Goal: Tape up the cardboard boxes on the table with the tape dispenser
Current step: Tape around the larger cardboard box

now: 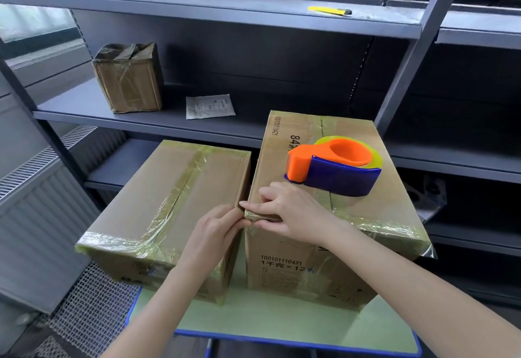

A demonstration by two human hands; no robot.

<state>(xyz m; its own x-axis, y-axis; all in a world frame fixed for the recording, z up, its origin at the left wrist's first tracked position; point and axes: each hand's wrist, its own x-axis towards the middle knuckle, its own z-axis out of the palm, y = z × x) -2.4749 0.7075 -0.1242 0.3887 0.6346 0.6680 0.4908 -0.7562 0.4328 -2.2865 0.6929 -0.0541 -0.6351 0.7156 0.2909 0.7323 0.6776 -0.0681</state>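
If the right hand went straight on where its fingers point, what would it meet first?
Probably the left hand, close beside it at the right box's corner; then the left box.

You get a narrow gap between left box and right box; tape dispenser blocks the right box top; shelf close behind.

On the near face of your right box you can read 100101110421, and under it 1千克 × 12, with the next character blurred. The same number, 100101110421, runs along the left edge of its top. Beside it stands 84, the rest hidden by the dispenser. Print on your left box and on the shelf's sheet is too blurred to read.
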